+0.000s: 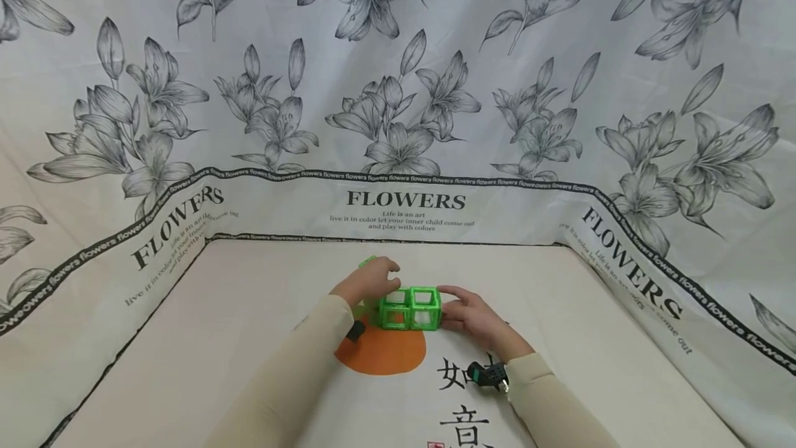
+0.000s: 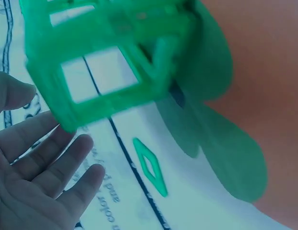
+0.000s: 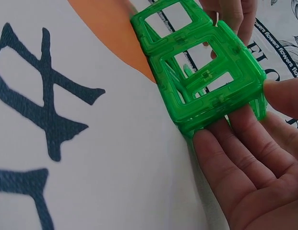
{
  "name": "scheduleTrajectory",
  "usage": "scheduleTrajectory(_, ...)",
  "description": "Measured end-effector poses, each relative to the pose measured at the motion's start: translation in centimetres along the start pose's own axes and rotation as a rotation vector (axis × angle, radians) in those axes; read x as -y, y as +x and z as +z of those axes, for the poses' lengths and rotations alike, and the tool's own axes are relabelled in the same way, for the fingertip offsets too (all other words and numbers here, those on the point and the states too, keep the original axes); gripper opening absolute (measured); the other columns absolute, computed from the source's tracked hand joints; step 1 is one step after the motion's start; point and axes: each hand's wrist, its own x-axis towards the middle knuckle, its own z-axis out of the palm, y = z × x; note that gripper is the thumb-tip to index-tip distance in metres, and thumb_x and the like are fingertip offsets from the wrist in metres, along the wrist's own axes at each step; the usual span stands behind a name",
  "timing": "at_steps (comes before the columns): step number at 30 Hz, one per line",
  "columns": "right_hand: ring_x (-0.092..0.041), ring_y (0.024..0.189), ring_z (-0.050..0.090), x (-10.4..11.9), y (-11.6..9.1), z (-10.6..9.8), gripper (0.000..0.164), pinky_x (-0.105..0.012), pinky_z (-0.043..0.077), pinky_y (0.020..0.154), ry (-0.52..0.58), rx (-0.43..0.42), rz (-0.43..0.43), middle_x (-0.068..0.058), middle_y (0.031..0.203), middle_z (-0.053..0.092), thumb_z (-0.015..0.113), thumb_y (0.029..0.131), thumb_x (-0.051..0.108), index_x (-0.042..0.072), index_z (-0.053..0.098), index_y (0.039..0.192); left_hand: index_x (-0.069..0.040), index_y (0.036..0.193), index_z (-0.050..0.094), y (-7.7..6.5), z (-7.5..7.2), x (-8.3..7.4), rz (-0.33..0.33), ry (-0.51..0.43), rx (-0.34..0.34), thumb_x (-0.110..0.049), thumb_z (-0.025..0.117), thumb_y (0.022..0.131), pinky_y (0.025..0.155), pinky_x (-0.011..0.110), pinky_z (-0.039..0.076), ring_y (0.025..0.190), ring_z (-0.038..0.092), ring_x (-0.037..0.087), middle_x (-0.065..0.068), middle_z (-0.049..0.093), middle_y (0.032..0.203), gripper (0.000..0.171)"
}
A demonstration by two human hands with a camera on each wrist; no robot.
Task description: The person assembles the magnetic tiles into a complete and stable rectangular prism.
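Observation:
A green box built of magnetic tiles [image 1: 410, 308], with square open frames, stands on the cloth at the centre. My right hand [image 1: 475, 320] holds its right end. In the right wrist view the thumb [image 3: 285, 96] touches one edge and the fingertips [image 3: 206, 143] meet another side. My left hand [image 1: 370, 281] is at the box's left end. In the left wrist view its fingers [image 2: 67, 163] are spread and slightly bent, close by the box's corner; contact is unclear. A loose green diamond-shaped tile [image 2: 151, 166] lies flat beyond it, mostly behind the left hand in the head view.
The white cloth carries a printed orange shape [image 1: 388, 351], green leaves [image 2: 230, 148] and black characters [image 1: 466, 427]. A flower-printed curtain [image 1: 398, 109] rises at the back and both sides. A black device [image 1: 488, 374] is worn at the right wrist.

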Motion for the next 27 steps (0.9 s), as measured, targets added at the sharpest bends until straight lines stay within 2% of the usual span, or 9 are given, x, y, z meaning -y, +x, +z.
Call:
scheduleTrajectory(6,-0.025,0.102,0.068,0.0,0.0,-0.1,0.056,-0.037,0.055,0.090,0.003,0.005,-0.002,-0.018,0.119,0.064,0.054,0.096,0.013,0.009,0.035,0.148,-0.006,0.134,0.056,0.7,0.0,1.5,-0.020,0.017,-0.027,-0.023,0.053,0.093,0.110,0.040,0.040,0.130,0.051,0.026,0.010,0.058,0.136,0.045)
scheduleTrajectory(15,-0.025,0.104,0.068,0.3,-0.2,-0.2,0.055,-0.037,0.055,0.091,-0.001,0.012,-0.002,-0.018,0.120,0.064,0.052,0.097,0.013,0.009,0.035,0.149,-0.005,0.135,0.055,1.8,0.1,2.6,-0.062,-0.021,-0.094,-0.019,0.056,0.089,0.111,0.041,0.039,0.130,0.050,0.028,0.012,0.057,0.137,0.048)
scheduleTrajectory(21,-0.026,0.105,0.067,0.2,-0.2,-0.4,0.055,-0.037,0.054,0.092,-0.003,0.037,-0.009,-0.021,0.121,0.063,0.052,0.098,0.014,0.006,0.032,0.149,-0.004,0.135,0.055,2.7,0.3,3.1,-0.130,-0.022,-0.131,-0.020,0.065,0.087,0.109,0.041,0.041,0.125,0.052,0.028,0.014,0.055,0.135,0.052)
scheduleTrajectory(27,-0.026,0.106,0.067,0.3,-0.1,-0.2,0.056,-0.038,0.054,0.094,-0.005,0.032,0.009,-0.022,0.123,0.062,0.053,0.098,0.016,0.008,0.033,0.149,-0.002,0.136,0.053,3.1,0.3,3.5,-0.217,-0.074,-0.144,-0.019,0.069,0.084,0.107,0.041,0.042,0.120,0.053,0.027,0.015,0.052,0.135,0.057)
